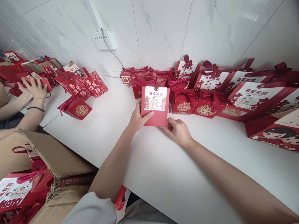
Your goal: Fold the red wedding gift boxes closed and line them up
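Far-left co-worker's hands (pixel 35 88): pressed together over a red box, one palm on top, perhaps to steady it; we cannot tell what the covered fingers do.
Near-left carton (pixel 67 152): its flaps stand open and red boxes (pixel 14 189) lie heaped inside, probably so we can reach them from the seat.
Medallion box (pixel 80 107): tilted on the white table (pixel 112 133), just in front of the patterned boxes (pixel 95 84), which lean loosely together; we take them as set down without order.
Left hand (pixel 137 118): closed on the left edge of the held box, thumb across its front, fingers behind, which seems to keep it upright.
Held box (pixel 154 119): near the middle, over the table, printed panel towards us; whether its base rests there we cannot tell.
Right hand (pixel 178 130): fingers curled at the box's lower right corner, perhaps bracing it; we cannot tell whether they grip.
Small ribboned boxes (pixel 184 102): packed close on the far side, probably to save room.
Tall boxes (pixel 252 96): ranked to the right, handles up, panels facing us, likely kept readable.
Cartoon-faced box (pixel 277 137): at the right edge, nearer us, partly out of view.
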Available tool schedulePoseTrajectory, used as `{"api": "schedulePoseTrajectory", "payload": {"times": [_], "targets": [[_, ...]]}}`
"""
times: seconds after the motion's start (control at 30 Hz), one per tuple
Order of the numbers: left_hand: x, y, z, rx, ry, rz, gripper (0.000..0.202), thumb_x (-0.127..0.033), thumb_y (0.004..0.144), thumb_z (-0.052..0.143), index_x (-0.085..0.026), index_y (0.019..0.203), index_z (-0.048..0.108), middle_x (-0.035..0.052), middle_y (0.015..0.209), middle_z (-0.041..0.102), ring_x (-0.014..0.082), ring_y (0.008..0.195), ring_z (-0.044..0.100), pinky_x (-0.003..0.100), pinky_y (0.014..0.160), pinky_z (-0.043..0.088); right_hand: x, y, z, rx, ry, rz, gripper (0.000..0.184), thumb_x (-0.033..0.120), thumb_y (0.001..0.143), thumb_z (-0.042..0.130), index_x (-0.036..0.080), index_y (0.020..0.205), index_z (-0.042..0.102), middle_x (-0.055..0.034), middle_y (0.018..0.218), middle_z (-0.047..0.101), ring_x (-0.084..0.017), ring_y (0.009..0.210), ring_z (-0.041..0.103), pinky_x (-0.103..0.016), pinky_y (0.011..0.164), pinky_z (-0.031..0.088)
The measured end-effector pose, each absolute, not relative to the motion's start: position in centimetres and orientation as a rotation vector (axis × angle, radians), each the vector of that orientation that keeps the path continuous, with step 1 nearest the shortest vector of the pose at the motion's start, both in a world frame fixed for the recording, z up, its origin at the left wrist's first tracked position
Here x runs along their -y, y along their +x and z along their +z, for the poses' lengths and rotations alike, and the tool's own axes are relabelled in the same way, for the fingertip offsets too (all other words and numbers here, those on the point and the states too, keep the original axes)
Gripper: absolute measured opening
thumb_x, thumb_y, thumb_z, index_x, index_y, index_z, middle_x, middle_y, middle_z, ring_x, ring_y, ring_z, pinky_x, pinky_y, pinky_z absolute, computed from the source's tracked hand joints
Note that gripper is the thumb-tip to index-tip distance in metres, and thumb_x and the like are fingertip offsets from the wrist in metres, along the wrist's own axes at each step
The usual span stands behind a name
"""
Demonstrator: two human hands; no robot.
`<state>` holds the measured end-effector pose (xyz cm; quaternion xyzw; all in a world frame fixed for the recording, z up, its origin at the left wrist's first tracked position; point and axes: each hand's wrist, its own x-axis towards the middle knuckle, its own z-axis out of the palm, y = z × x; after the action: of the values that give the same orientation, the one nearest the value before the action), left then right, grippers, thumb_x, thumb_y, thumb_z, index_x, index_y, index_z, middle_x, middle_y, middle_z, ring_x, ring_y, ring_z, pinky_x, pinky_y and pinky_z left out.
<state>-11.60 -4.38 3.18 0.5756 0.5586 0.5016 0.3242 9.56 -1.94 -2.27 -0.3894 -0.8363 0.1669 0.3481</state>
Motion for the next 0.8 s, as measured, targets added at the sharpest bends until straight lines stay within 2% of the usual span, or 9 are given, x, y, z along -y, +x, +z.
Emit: {"api": "schedulePoseTrajectory", "payload": {"times": [0.33, 0.47, 0.8], "targets": [[4.65, -11.35, 3.36, -1.427, 1.563, 1.323, 0.070, -0.036, 0.081, 0.070, -0.028, 0.142, 0.037, 0.0078, 0.139, 0.055, 0.0301, 0.125, 0.054, 0.047, 0.105, 0.044, 2.09, 9.61, -1.93, 2.161, -1.048, 0.523, 0.036, 0.053, 0.087, 0.060, 0.024, 0.072, 0.046, 0.0017, 0.058, 0.059, -0.017, 0.052, 0.053, -0.029, 0.055, 0.040], [4.71, -11.46, 3.34, -1.424, 1.554, 1.291, 0.068, -0.031, 0.084, 0.063, -0.030, 0.146, 0.033, 0.0070, 0.141, 0.053, 0.0297, 0.126, 0.053, 0.048, 0.106, 0.044, 2.08, 9.72, -1.98, 2.156, -1.066, 0.593, 0.035, 0.053, 0.086, 0.061, 0.024, 0.072, 0.046, 0.0020, 0.060, 0.060, -0.016, 0.053, 0.053, -0.027, 0.053, 0.040], [4.69, -11.47, 3.38, -1.443, 1.515, 1.282, 0.069, -0.023, 0.082, 0.058, -0.029, 0.146, 0.033, 0.0063, 0.141, 0.053, 0.0293, 0.126, 0.052, 0.045, 0.104, 0.045, 2.01, 9.68, -2.04, 2.135, -1.055, 0.627, 0.035, 0.052, 0.085, 0.062, 0.024, 0.071, 0.047, 0.0020, 0.060, 0.060, -0.016, 0.053, 0.054, -0.027, 0.053, 0.041]]}}
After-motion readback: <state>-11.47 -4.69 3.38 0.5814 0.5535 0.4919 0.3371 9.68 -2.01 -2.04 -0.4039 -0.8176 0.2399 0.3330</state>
